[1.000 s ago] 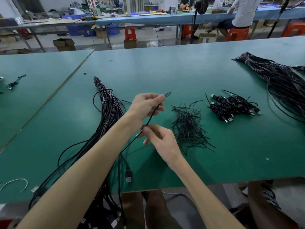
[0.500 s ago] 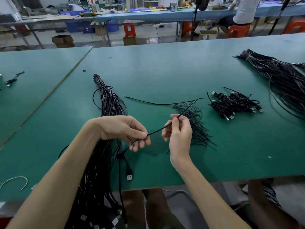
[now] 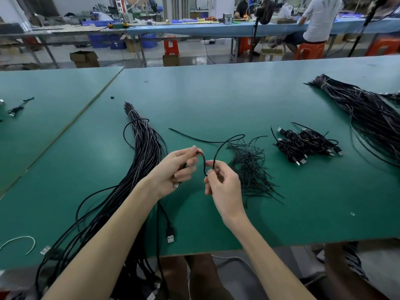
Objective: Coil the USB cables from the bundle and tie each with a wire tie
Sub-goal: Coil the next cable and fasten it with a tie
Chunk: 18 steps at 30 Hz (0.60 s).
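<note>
Above the green table (image 3: 216,100), my left hand (image 3: 177,167) pinches one black USB cable (image 3: 220,146) between thumb and fingers. My right hand (image 3: 223,182) grips the same cable a short way along, with a small bend of cable between the two hands. From my right hand the cable arcs up and trails left across the table. Its USB plug (image 3: 170,234) hangs near the front edge. The long bundle of black cables (image 3: 142,152) lies to the left. A loose pile of black wire ties (image 3: 251,169) sits right of my hands. Several coiled, tied cables (image 3: 307,144) lie further right.
A second big cable bundle (image 3: 368,113) fans out at the far right. A white wire loop (image 3: 19,243) lies at the front left, and a small dark cable piece (image 3: 19,107) rests on the adjoining left table. Workbenches, orange stools and a seated person fill the background.
My hands have come closer together and risen slightly. The straight stretch of cable between them is now a small bend, and the free end arcs upward from my right hand.
</note>
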### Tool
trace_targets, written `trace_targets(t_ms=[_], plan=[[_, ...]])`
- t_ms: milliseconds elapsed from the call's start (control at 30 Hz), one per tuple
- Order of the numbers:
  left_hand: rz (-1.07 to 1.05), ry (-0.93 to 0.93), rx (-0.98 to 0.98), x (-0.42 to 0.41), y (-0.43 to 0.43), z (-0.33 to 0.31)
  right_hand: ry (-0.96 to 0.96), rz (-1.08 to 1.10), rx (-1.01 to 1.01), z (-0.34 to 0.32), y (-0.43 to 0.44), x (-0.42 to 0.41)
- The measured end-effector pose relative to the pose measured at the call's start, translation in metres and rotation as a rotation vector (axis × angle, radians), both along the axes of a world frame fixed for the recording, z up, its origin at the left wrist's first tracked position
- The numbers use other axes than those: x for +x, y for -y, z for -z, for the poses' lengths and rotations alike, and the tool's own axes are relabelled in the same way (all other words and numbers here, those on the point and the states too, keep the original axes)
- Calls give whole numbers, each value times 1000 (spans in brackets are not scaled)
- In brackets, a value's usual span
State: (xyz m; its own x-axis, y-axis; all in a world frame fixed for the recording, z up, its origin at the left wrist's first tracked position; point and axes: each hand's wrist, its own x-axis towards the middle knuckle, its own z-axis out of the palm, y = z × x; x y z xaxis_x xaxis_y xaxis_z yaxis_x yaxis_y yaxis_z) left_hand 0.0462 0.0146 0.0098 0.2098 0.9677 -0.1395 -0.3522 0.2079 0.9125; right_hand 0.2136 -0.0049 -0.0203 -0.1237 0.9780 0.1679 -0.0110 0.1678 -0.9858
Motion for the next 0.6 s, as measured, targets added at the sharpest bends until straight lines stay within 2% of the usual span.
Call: trace_targets(t_ms=[133,300,467,600], plan=[[-119,119,-18,-7,-3,4,-8,5,1,0,-1,-1],[-92,606,-79,-17,2,0,-15,7,-14,0,-3,-1],[-53,535,27,-22,6,-3,-26,15,-33,2,-3,0],[-155,526,83,-22,3,-1,1,-4,-34,2,-4,0]])
